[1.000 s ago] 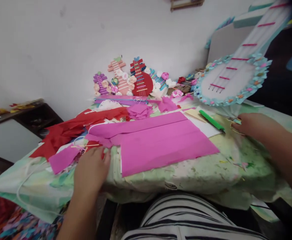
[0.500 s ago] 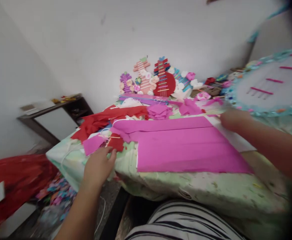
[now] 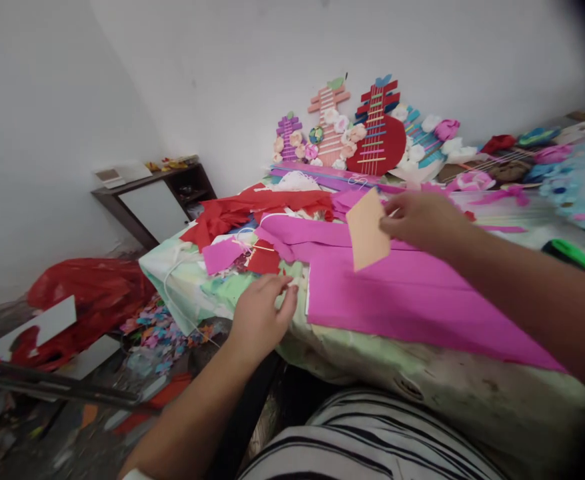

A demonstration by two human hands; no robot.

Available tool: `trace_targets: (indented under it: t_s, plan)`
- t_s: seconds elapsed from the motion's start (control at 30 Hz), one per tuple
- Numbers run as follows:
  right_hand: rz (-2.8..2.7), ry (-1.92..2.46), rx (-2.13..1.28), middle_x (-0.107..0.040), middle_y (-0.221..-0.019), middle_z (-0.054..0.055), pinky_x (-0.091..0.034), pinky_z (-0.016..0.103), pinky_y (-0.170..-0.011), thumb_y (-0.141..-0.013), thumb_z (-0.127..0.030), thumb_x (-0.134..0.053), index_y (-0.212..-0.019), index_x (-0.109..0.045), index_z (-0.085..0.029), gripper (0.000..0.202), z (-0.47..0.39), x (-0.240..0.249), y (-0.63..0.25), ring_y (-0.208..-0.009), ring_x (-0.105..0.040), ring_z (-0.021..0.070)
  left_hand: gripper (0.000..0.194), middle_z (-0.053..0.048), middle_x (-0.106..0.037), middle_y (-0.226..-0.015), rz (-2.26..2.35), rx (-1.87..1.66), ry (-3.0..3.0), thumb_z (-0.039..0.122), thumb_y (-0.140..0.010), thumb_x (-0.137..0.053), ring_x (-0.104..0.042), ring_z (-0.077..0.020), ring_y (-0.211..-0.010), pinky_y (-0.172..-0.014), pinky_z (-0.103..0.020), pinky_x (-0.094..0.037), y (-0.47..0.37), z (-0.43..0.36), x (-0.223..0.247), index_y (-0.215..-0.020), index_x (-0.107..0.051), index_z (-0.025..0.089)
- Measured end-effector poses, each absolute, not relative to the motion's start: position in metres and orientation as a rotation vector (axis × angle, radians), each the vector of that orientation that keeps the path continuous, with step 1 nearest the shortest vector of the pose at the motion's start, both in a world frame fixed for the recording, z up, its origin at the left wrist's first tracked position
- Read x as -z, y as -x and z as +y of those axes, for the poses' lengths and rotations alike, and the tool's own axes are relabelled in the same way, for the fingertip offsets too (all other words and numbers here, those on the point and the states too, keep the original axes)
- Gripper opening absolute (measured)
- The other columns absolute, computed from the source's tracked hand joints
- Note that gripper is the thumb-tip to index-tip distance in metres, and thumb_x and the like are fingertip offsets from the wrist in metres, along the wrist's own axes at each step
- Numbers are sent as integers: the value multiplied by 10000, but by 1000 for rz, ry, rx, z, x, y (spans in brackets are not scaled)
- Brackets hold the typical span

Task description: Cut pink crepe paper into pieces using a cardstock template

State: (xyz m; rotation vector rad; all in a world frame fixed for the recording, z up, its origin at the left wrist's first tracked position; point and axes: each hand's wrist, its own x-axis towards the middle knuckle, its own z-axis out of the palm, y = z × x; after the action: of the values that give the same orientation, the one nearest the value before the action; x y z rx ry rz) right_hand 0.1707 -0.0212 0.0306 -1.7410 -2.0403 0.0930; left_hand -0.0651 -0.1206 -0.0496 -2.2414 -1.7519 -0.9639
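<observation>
My right hand (image 3: 417,217) pinches the edge of a peach piece of card (image 3: 369,230), raised above a large sheet of magenta paper (image 3: 372,297) on the table. My left hand (image 3: 265,310) is over the table's near edge, just left of that sheet. Its thumb and fingertips are slightly apart and I see nothing held in them. Beyond it lie a small red piece (image 3: 263,258) and a small pink piece of paper (image 3: 223,255).
Crumpled red paper (image 3: 227,217) lies farther back on the cloth-covered table (image 3: 342,350). Decorated lute-shaped crafts (image 3: 379,143) lean on the wall. On the left are a low cabinet (image 3: 152,203), a red plastic bag (image 3: 92,287) and floor scraps (image 3: 165,330).
My right hand has come leftward from the far right and now holds the peach card over the magenta sheet. The left hand has moved a little nearer that sheet. The view has shifted.
</observation>
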Motion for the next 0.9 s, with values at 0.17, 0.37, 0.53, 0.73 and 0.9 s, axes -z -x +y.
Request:
trace_targets:
  t_s: [0.17,0.37,0.53,0.73,0.9]
  plan:
    - [-2036,1558,-474,-616,-786,57,-376,240,-470,-625,-273,-514,-1037,-477,-177,425,-24,-3,-118,-576,-535,138,697,-177,-474,-1178,-1608,854,2438,528,-711,-494,-445,-284,-1079,-870,-405,-379,37,-105,30,-1210,-363,58]
    - [-2051,1364,-522,-610,-760,30,-420,271,-520,-710,-292,-423,-843,-539,-221,191,-31,-15,-105,-647,-552,157,469,-82,-606,-919,-1668,1007,2436,297,-787,-480,-576,-223,-839,-742,-361,-440,23,-78,14,-1218,-381,140]
    - [-2241,1155,-125,-594,-931,40,-408,363,-775,-778,-326,-360,-978,-546,-251,284,-39,-17,-108,-906,-518,209,282,-43,-625,-925,-1850,1883,2278,195,-748,-488,-583,-199,-856,-756,-332,-457,31,-72,19,-1016,-572,168]
    - [-2259,1154,218,-318,-1295,113,-185,510,-968,-732,-491,-437,-1186,-434,-193,543,-37,-2,-111,-1231,-200,331,330,-44,-650,-776,-1905,3207,1941,161,-726,-498,-616,-179,-776,-732,-335,-483,26,-93,33,-1052,-535,127]
    - [-1937,1260,-403,-391,-1242,131,-376,500,-852,-684,-486,-519,-1268,-271,-221,687,-44,6,-105,-1150,-361,321,334,-84,-613,-997,-1679,3578,1695,159,-790,-428,-569,-177,-944,-843,-332,-436,21,-103,32,-1119,-480,134]
